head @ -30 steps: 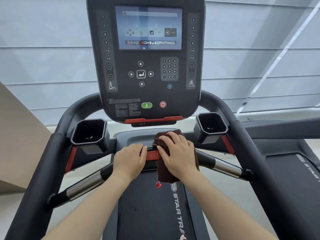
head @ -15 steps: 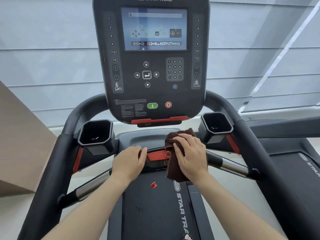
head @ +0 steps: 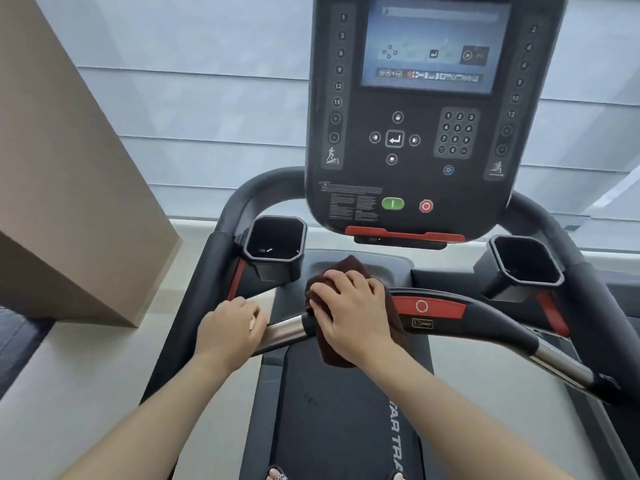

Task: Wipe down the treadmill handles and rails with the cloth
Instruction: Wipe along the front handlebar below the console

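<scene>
Below the console [head: 426,133], two hands work the front bar [head: 485,323], a cloth [head: 346,268] under the right one.

Left of the console a tan block [head: 69,168] runs off the frame's edge. The left hand [head: 230,332] curls loosely on the bar's metal grip [head: 285,330], covering its outer end; whether the fingers close fully round it cannot be told. The right hand [head: 351,311] lies spread and pressed on the dark cloth, which drapes over the bar just left of the red stop strip [head: 429,306] and hides the joint there. Under the console's left and right corners sit two cup holders [head: 275,244], interiors too dark to read. Right of the console, the side rail [head: 568,244] leaves the frame. Belt lettering [head: 394,438] beneath is cut off, and the screen is blurred.
</scene>
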`<state>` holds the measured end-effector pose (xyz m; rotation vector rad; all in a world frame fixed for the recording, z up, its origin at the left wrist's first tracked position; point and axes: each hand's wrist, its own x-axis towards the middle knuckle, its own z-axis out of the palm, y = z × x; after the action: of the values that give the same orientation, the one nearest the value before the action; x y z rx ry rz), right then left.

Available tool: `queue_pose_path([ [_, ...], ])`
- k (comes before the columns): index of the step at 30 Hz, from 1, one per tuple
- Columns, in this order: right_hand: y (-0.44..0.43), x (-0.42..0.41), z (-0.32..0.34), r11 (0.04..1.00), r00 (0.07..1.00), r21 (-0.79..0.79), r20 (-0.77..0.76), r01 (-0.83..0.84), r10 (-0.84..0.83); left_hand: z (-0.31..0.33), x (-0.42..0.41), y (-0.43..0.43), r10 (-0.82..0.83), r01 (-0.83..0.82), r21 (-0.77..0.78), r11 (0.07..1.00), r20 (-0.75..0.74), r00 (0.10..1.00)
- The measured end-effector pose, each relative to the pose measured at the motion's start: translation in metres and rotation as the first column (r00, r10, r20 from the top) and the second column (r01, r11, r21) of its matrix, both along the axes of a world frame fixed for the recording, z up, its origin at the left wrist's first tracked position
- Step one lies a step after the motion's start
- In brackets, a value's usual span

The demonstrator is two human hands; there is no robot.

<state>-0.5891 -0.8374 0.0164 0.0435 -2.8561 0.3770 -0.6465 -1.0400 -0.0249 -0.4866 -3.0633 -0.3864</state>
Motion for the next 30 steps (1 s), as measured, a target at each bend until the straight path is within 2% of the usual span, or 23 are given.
queue_pose_path([
  [4, -0.039, -0.006, -0.009, 0.996, 0.998, 0.083, 0.058, -0.038, 0.033, -0.002, -0.006, -0.031, -0.052, 0.052, -0.012, 0.999, -0.086, 0.995],
  [7, -0.064, -0.015, -0.011, 0.993, 0.988, 0.099, 0.147, -0.062, 0.047, -0.01, -0.003, -0.055, -0.034, 0.031, -0.023, 0.999, -0.156, 0.987],
  [13, -0.079, -0.01, -0.016, 0.975, 0.97, 0.141, 0.196, -0.173, 0.143, -0.019, -0.004, -0.068, 0.1, -0.094, 0.143, 0.985, -0.035, 0.994],
  [16, -0.066, -0.006, -0.015, 0.963, 0.963, 0.161, 0.198, -0.216, 0.183, -0.019, -0.005, -0.069, 0.099, -0.092, 0.173, 0.981, -0.036, 0.994],
  [18, -0.062, -0.013, -0.014, 0.968, 0.962, 0.169, 0.231, -0.187, 0.146, -0.019, -0.002, -0.069, 0.088, -0.08, 0.172, 0.982, -0.036, 0.995],
  [23, -0.087, -0.031, -0.01, 0.987, 0.937, 0.158, 0.341, 0.02, -0.073, -0.016, -0.001, -0.069, 0.084, -0.078, 0.193, 0.978, -0.025, 0.996],
  [30, -0.08, -0.008, -0.019, 0.95, 0.936, 0.208, 0.312, -0.232, 0.161, -0.015, -0.003, -0.069, 0.091, -0.085, 0.235, 0.968, -0.016, 0.996],
])
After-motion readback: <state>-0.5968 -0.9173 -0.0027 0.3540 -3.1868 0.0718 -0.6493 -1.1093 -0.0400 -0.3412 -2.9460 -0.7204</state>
